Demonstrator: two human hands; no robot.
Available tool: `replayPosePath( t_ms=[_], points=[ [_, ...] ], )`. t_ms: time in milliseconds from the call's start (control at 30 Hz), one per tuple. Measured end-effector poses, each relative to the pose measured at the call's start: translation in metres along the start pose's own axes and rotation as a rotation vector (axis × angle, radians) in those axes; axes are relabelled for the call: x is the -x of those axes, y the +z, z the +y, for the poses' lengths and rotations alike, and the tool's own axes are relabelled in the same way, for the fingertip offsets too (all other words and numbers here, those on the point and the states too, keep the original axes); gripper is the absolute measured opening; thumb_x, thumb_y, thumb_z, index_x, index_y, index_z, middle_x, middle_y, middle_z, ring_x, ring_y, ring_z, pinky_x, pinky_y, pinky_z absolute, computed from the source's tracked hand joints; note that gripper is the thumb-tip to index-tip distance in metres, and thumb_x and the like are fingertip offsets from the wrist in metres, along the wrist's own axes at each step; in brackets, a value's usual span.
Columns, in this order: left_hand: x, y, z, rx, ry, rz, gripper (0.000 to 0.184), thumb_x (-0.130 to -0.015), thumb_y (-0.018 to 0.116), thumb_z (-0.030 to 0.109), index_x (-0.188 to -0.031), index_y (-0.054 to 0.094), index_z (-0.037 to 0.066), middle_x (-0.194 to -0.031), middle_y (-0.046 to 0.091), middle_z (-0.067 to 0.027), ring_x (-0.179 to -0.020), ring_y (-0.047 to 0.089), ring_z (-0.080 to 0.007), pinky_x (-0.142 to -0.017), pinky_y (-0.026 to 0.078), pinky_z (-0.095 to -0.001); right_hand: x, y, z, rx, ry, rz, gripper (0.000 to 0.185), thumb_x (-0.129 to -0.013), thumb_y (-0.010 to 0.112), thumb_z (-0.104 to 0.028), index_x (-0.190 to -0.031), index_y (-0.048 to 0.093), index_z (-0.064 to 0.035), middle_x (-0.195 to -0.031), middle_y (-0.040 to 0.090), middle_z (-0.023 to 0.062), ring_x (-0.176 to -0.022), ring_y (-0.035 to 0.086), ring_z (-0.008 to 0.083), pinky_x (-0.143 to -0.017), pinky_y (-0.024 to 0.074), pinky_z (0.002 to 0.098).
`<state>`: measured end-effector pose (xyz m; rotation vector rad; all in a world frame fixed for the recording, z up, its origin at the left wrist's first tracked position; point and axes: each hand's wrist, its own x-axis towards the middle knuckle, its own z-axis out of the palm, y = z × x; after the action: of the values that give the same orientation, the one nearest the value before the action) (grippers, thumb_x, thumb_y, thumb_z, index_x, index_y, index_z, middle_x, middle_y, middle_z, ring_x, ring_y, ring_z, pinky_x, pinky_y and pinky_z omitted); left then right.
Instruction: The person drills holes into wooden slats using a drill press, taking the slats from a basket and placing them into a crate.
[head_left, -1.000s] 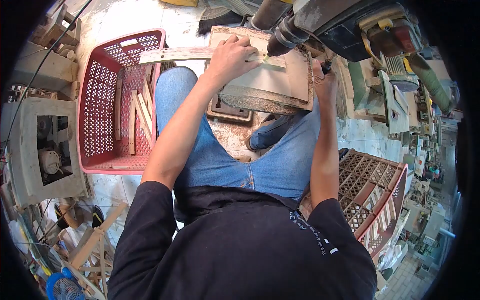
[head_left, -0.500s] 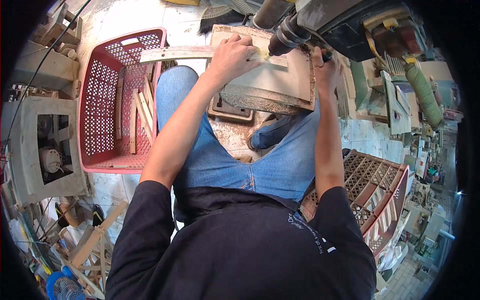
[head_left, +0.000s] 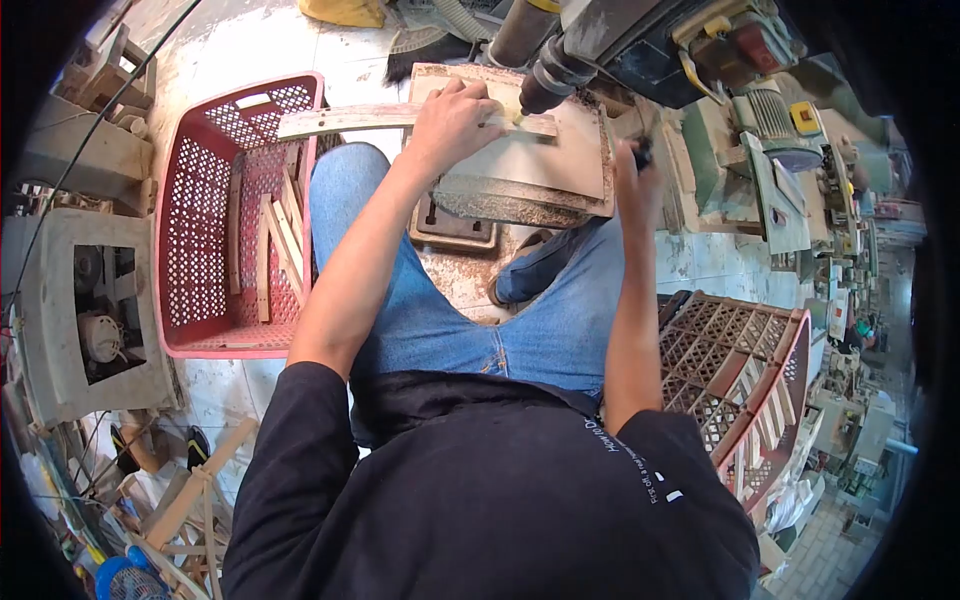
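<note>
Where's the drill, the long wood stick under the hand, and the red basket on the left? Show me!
Drill (head_left: pixel 552 76): head view, on its dark round lower end.
Wood stick (head_left: pixel 350 119): head view, on its bare left part.
Red basket (head_left: pixel 198 225): head view, on its left wall.

From where I stand, the only lettering I can read is on the black T-shirt, right of the lower middle of the frame. There, white print begins "How to D", the rest of that line being lost in the folds. Just to the right and lower, a line of smaller type seems to open with "First"; the words after it are too tiny for me to be sure of. Beside it sit bolder white marks, tilted steeply, which I cannot decipher.
</note>
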<state>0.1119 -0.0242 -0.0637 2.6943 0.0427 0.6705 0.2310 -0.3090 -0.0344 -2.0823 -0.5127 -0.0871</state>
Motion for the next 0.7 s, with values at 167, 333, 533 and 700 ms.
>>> replayPosePath(
  t_ms=[167,333,533,700],
  points=[
    [-0.001,0.000,0.001,-0.002,-0.012,0.008,0.037,-0.084,0.076,0.038,-0.110,0.076,0.012,-0.106,0.065,-0.0035,-0.105,0.059,-0.0275,-0.089,0.050,-0.0437,0.067,-0.104,-0.103,-0.289,0.152,-0.078,0.049,-0.097,0.065,-0.031,-0.135,0.059,-0.0004,-0.066,0.049,-0.0042,-0.060,0.047,0.0057,-0.053,0.0359,0.0218],
    [0.000,0.000,0.000,-0.011,0.008,0.035,0.037,-0.083,0.078,0.038,-0.109,0.075,0.011,-0.107,0.065,-0.0048,-0.104,0.059,-0.0282,-0.090,0.050,-0.0426,0.057,-0.180,-0.158,-1.378,-0.383,-0.373,0.090,-0.088,0.072,-0.056,-0.154,0.038,-0.0053,-0.089,0.066,0.0073,-0.070,0.057,0.0134,-0.086,0.0437,0.0383],
    [0.004,-0.003,0.001,0.032,0.027,0.044,0.037,-0.081,0.080,0.035,-0.105,0.074,0.008,-0.104,0.065,-0.0079,-0.102,0.060,-0.0291,-0.090,0.050,-0.0412,0.044,-0.103,-0.120,-1.135,-0.018,0.006,0.082,-0.099,0.047,-0.065,-0.154,0.038,-0.0058,-0.090,0.068,0.0091,-0.076,0.060,0.0196,-0.088,0.0477,0.0426],
    [0.013,-0.011,-0.001,0.123,0.154,0.022,0.035,-0.078,0.082,0.031,-0.102,0.075,0.006,-0.099,0.067,-0.0086,-0.098,0.061,-0.0286,-0.088,0.051,-0.0405,0.050,-0.052,-0.076,-1.159,0.086,-0.073,0.050,-0.105,0.050,-0.041,-0.135,0.060,-0.0013,-0.083,0.065,0.0074,-0.077,0.064,0.0203,-0.081,0.0521,0.0369]
  ],
)
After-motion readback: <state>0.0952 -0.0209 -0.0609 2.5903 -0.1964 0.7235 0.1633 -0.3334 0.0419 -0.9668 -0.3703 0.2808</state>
